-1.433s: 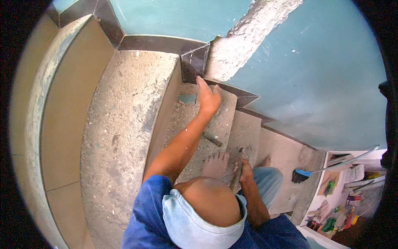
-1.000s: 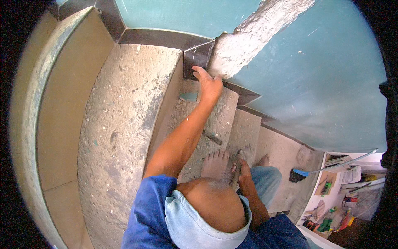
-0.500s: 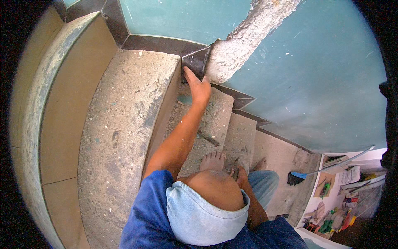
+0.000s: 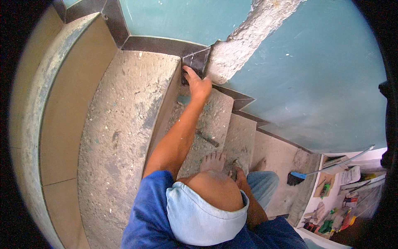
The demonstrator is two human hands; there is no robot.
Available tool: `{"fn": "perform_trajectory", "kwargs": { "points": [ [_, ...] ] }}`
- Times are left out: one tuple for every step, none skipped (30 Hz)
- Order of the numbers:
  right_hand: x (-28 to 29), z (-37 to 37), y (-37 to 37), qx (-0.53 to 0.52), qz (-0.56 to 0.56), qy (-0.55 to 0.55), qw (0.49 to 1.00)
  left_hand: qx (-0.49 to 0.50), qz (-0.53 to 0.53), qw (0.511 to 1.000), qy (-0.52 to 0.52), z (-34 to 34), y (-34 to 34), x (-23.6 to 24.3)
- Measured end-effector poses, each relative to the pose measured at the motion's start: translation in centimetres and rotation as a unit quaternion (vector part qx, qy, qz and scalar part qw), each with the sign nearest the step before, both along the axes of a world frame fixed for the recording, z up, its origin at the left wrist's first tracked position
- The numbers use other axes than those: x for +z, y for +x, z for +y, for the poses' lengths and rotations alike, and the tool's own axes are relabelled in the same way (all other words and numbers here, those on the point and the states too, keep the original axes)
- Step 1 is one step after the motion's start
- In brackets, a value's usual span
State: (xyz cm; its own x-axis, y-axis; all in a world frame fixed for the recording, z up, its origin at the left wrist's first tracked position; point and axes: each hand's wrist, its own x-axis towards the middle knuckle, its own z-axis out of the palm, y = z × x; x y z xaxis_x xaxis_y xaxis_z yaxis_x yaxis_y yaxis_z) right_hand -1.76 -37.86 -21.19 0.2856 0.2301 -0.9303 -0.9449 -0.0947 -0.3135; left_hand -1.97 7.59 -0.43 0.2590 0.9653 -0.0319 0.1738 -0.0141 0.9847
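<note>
A dark skirting tile [image 4: 195,60] sits upright against the wall at the inner corner of a step. My left hand [image 4: 200,86] reaches up to it, fingers apart, the fingertips and thumb touching its lower part. Chipped plaster [image 4: 228,58] exposes a rough pale strip of wall beside the tile. My right hand [image 4: 239,175] is low beside my knee, partly hidden, its fingers closed around something dark and small. On the dusty step between the hands lies a dark rod [image 4: 207,138]. A bit of bluish-green debris [image 4: 183,99] rests just below the left hand.
Bare concrete treads [image 4: 124,108] with grit climb to the left, past tan tiled risers [image 4: 76,95]. Descending steps on the right follow the blue wall [image 4: 311,91]. A blue-and-black broom [image 4: 296,177] stands lower down, near assorted tools [image 4: 331,220] at the far right.
The fingers of my left hand have bent slightly against the tile, and its wrist has dipped a little. My right hand has barely moved.
</note>
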Motion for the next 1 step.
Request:
{"fn": "perform_trajectory", "kwargs": {
  "points": [
    [-0.25, -0.14, -0.05, 0.007, -0.012, -0.019, 1.0, -0.009, 0.0, 1.0, 0.003, 0.28, -0.12, -0.37]
  ]
}}
